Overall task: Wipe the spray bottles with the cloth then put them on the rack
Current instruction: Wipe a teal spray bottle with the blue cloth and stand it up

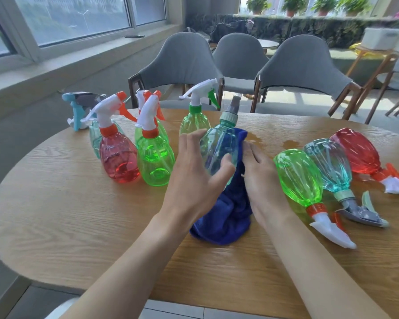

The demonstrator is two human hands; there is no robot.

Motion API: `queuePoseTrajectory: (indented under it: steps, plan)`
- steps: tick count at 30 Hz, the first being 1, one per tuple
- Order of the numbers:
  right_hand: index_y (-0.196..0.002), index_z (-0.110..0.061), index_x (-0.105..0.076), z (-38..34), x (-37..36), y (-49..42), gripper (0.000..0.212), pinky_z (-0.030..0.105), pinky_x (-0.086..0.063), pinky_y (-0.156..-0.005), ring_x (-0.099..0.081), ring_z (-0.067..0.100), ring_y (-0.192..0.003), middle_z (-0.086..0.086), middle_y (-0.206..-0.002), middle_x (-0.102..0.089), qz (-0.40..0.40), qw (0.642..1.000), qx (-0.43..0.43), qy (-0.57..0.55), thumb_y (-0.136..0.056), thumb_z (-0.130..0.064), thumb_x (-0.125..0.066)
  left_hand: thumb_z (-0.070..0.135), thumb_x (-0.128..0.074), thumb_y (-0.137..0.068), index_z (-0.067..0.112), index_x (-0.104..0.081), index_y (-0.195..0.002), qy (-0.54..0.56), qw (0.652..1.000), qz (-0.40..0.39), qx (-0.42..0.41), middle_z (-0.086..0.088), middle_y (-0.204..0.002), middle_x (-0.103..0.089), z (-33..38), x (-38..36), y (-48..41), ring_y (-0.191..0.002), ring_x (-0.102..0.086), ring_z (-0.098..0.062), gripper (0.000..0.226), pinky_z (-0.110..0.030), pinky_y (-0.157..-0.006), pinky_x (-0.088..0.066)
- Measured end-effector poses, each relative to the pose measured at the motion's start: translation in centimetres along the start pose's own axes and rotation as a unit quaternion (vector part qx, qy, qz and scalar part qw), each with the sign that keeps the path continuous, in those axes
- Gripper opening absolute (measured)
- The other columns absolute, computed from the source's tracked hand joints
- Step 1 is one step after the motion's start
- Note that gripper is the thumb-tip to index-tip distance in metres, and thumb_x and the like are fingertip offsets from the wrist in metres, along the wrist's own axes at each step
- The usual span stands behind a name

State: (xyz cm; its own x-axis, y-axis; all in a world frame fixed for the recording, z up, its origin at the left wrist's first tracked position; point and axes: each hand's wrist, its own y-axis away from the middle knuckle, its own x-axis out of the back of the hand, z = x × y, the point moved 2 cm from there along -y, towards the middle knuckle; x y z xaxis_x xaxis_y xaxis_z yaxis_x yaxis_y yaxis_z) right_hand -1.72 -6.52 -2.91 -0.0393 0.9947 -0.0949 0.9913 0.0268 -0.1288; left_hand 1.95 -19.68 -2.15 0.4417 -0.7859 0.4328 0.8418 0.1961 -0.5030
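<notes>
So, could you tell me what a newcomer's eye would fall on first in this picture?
Probably the teal bottle at the centre of the table, gripped by the left hand while the right hand presses a dark blue cloth against it. Then the bright upright red bottle and green bottle at left, and three sideways bottles at right.

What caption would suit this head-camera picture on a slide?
Left hand holds a teal spray bottle while the right hand presses a blue cloth against it.
</notes>
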Motion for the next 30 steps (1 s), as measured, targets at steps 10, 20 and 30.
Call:
queuePoseTrajectory:
  steps: [10, 20, 30]
  plan:
    - [-0.134, -0.027, -0.070, -1.0, -0.3, 0.8, 0.028, 0.020, -0.053, -0.097, -0.071, 0.003, -0.112, -0.014, -0.120, -0.076, -0.018, 0.993, 0.099, 0.054, -0.109, -0.019, -0.060, 0.038, -0.060, -0.105, 0.021, -0.052, -0.124, 0.157, 0.979, 0.008, 0.127, 0.008, -0.105, -0.064, -0.6, 0.8, -1.1, -0.084, -0.065, 0.003, 0.027, -0.017, -0.076, -0.052]
    - [-0.118, -0.017, -0.078, -0.1, 0.3, -0.4, 0.028, 0.057, -0.055, -0.105, -0.074, 0.031, -0.112, 0.012, -0.116, -0.079, -0.002, 0.995, -0.015, -0.098, -0.107, -0.032, -0.058, 0.051, -0.064, -0.088, 0.016, -0.070, -0.118, 0.391, 0.879, -0.069, 0.266, -0.017, -0.119, -0.071, -1.0, -0.3, -1.2, -0.107, -0.071, -0.035, 0.047, -0.059, -0.094, -0.058]
    - [-0.123, -0.009, -0.076, -0.9, 1.1, -0.7, 0.029, 0.040, -0.056, -0.101, -0.074, 0.023, -0.114, 0.011, -0.119, -0.079, -0.039, 0.989, -0.023, -0.139, -0.110, -0.023, -0.055, 0.049, -0.065, -0.089, 0.000, -0.060, -0.133, 0.437, 0.851, -0.088, 0.276, -0.015, -0.112, -0.069, -1.0, -0.3, -1.0, -0.102, -0.070, -0.034, 0.066, -0.048, -0.083, -0.057]
